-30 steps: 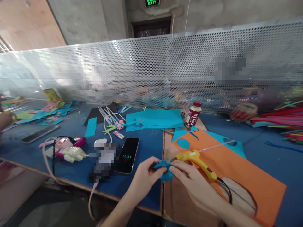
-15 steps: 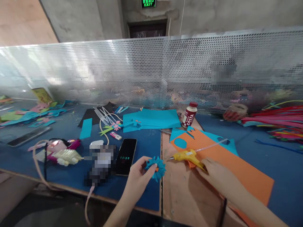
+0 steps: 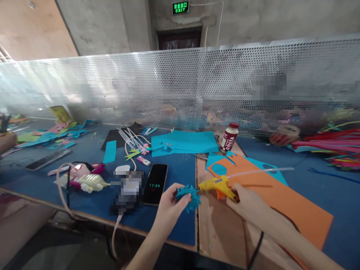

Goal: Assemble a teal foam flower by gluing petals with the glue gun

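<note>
A blue paper flower (image 3: 192, 198) with fringed petals and a bit of orange at its centre is pinched in my left hand (image 3: 174, 204). My right hand (image 3: 244, 200) grips a yellow hot glue gun (image 3: 215, 183) by its handle. A clear glue stick (image 3: 260, 172) juts from the gun's back. The nozzle points left and lies at the flower's upper right edge; whether it touches, I cannot tell. Under my right hand lies a large orange sheet (image 3: 292, 208), over blue paper with cut-out holes (image 3: 274, 169).
A phone (image 3: 156, 183) lies left of my left hand, near a cable and a pixelated device (image 3: 129, 191). A bottle (image 3: 230, 137) stands behind the gun. Blue sheets (image 3: 191, 141) lie farther back, pipe cleaners (image 3: 326, 142) at right. Another person's hand (image 3: 7, 142) shows far left.
The glue gun has moved left, bringing its nozzle up to the flower. The flower has tilted in my left hand. Another person's hand has come into view at the far left.
</note>
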Demonstrator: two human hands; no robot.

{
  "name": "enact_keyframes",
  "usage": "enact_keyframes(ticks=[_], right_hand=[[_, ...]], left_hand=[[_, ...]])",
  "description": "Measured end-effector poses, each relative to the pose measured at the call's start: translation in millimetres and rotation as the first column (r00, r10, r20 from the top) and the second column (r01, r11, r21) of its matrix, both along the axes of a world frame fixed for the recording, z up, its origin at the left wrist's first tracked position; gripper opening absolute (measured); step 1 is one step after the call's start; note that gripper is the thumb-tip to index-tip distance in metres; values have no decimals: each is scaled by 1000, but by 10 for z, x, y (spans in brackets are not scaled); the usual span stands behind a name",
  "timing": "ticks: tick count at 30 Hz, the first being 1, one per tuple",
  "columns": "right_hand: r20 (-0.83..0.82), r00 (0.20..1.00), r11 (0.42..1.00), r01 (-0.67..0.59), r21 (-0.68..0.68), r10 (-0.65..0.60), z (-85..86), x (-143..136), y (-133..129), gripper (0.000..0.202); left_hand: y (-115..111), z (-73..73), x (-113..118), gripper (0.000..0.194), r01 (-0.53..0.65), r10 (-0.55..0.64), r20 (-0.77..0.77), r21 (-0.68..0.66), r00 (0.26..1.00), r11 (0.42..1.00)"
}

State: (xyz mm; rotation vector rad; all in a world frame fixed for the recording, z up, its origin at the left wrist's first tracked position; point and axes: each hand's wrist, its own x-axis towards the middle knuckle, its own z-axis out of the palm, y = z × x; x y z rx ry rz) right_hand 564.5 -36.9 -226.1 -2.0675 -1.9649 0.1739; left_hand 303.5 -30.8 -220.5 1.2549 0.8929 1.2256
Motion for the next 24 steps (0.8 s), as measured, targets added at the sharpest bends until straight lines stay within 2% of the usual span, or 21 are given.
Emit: enact_keyframes(ticks=[4, 6, 8, 10, 11, 12, 14, 16, 19, 24], right_hand=[[77, 997, 1000, -21, 16, 19, -92, 15, 36, 17], [104, 993, 996, -56, 66, 49, -51, -27, -2, 23], [94, 986, 978, -149, 147, 136, 59, -126, -79, 22], [34, 949, 915, -312, 255, 314, 221, -271, -181, 23], [5, 914, 871, -388, 302, 405, 311, -349, -232, 21], [-57, 856, 803, -456, 385, 514, 398, -423, -278, 17], [-86, 766, 694, -520, 498, 637, 540, -545, -342, 16], [-84, 723, 644, -548, 534, 685, 611, -617, -361, 15], [-90, 711, 626, -544, 559, 698, 588, -644, -336, 13], [-155, 690, 644, -538, 544, 707, 496, -627, -320, 17]], left_hand=[[-54, -36, -3, 8, -32, 52, -105, 177, 993, 984], [-71, -54, -4, 1, -15, 59, -134, 309, 989, 951], [-73, -72, -6, 5, 18, 48, -145, 421, 988, 907], [-65, -85, -10, 10, 46, 33, -152, 489, 988, 871], [-60, -87, -14, 13, 57, 28, -158, 511, 987, 858], [-55, -85, -17, 14, 68, 24, -165, 533, 986, 843], [-49, -73, -24, 17, 91, 22, -184, 583, 983, 808], [-48, -55, -29, 18, 112, 21, -203, 624, 979, 774], [-49, -35, -27, 19, 127, 27, -219, 656, 975, 744], [-50, -18, -14, 19, 130, 54, -237, 696, 970, 707]])
